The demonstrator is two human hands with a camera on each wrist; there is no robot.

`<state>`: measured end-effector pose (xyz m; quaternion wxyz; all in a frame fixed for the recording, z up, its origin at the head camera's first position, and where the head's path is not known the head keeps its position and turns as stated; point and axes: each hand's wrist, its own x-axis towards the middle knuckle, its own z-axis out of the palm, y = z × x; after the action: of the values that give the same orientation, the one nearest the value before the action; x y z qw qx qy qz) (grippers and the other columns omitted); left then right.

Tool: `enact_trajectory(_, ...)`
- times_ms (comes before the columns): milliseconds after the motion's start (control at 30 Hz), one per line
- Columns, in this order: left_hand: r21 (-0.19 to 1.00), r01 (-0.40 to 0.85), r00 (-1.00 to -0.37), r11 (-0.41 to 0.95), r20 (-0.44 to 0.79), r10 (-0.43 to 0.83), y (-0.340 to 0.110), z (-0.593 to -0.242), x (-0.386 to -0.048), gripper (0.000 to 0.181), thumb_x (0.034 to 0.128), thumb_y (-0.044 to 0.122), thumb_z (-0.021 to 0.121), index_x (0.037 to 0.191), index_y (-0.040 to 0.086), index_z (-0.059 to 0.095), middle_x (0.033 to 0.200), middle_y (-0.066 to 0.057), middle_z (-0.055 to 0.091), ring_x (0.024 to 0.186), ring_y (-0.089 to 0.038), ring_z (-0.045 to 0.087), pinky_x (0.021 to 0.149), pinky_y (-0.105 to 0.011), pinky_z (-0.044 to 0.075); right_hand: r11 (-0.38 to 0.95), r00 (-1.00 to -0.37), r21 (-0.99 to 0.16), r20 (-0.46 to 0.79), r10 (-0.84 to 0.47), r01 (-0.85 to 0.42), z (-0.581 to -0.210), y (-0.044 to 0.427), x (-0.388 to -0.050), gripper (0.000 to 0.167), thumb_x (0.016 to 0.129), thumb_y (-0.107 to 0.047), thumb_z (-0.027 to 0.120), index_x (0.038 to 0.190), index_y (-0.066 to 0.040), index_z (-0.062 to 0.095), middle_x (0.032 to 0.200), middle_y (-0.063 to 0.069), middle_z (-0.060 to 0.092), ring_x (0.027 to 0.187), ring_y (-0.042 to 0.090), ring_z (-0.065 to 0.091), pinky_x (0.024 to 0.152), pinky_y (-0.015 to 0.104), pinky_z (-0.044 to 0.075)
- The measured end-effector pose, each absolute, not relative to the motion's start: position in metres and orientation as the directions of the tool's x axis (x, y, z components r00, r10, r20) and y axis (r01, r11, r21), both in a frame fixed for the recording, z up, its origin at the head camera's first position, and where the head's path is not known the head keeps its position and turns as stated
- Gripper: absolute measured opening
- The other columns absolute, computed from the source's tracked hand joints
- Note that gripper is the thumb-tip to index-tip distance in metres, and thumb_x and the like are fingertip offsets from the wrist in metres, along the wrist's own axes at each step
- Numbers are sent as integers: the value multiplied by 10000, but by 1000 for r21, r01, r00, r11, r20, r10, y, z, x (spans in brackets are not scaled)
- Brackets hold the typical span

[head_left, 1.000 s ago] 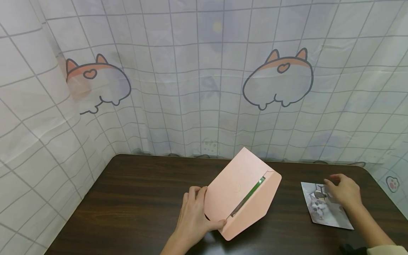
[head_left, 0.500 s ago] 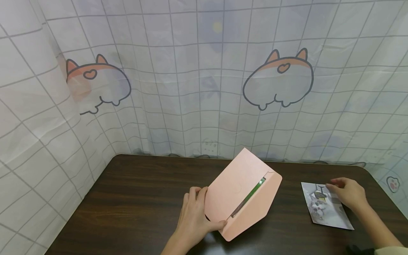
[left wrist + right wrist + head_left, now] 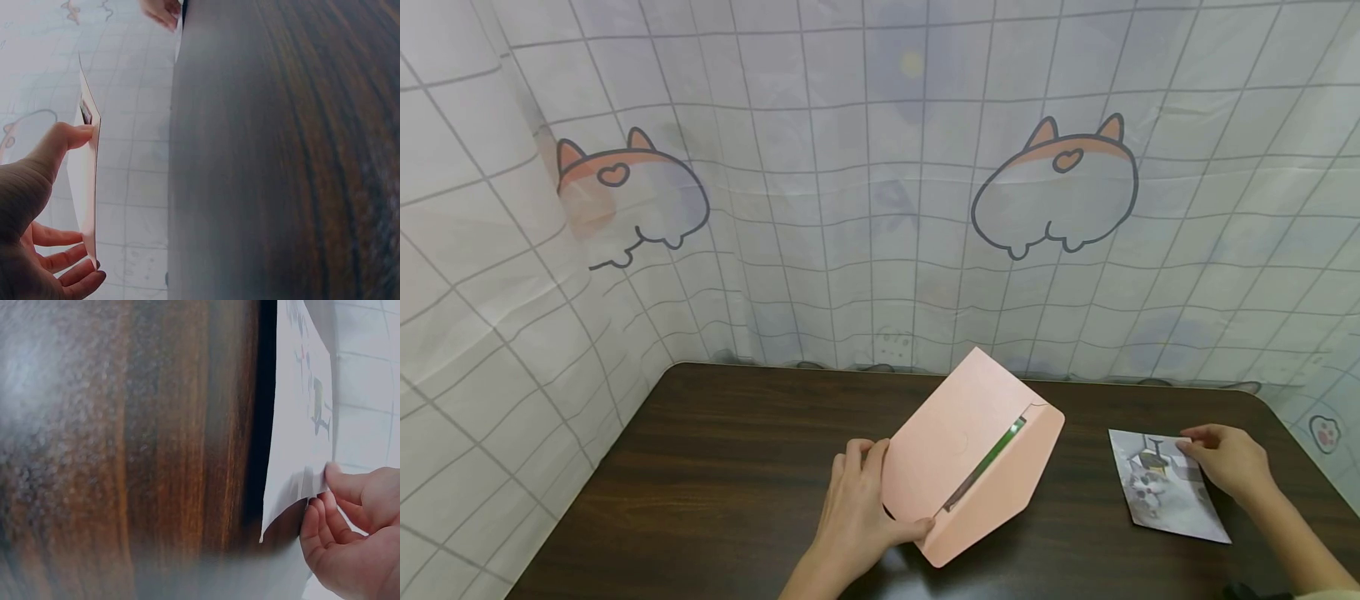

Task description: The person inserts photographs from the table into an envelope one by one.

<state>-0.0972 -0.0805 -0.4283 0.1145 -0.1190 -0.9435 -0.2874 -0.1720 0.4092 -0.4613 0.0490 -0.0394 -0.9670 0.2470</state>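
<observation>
white grid-patterned cloth (image 3: pixel 835 292) with cartoon animal drawings (image 3: pixel 1054 196) hangs behind a dark wood-grain worktop (image 3: pixel 700 483). right of the frame's lower centre, a pink envelope (image 3: pixel 943 429) sits at a slant, held above the worktop, a green and dark strip (image 3: pixel 992 458) showing in its slit. the left hand (image 3: pixel 853 504) has its grip closed on the envelope's lower-left part, thumb on the near face. at lower right lies a printed card (image 3: pixel 1165 492), well apart from the envelope; the right hand (image 3: pixel 1232 462) pinches its upper-right corner between thumb and fingers. a pale sleeve (image 3: pixel 1333 595) shows at the bottom-right corner.
</observation>
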Motion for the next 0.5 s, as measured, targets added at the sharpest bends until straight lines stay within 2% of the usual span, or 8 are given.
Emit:
enact_trajectory(100,516,290,-945,806,285,158,-80,-428,-97,968,619,461,997,1379,15,597,1256,-129,530,1053,-274,491,849,-444,531,869,-990,-492,89,106,49,-462,411,-171,281,1018,-98,628,1078,174,667,912,308,695,868,482,641,770,570,406)
enact_trajectory(200,515,290,-945,806,285,158,-80,-428,-97,969,620,460,998,1379,12,597,1257,-130,530,1056,-277,491,845,-446,531,866,-989,-498,99,113,49,-462,412,-170,267,1018,-102,635,1063,158,676,871,258,695,801,393,635,762,549,385)
enact_trajectory(333,510,293,-943,809,292,158,-80,-428,-97,975,616,470,999,1377,7,601,1251,-134,531,1039,-272,489,839,-443,531,858,-986,-510,109,128,55,-460,411,-168,242,1017,-100,642,1039,136,691,788,137,701,681,206,616,721,457,363)
enact_trajectory(500,501,300,-939,812,305,159,-81,-427,-97,976,614,481,999,1369,5,605,1239,-134,531,1011,-262,483,829,-436,528,832,-983,-549,100,155,76,-454,407,-167,214,1005,-75,658,1011,135,698,752,68,697,615,124,614,606,292,473)
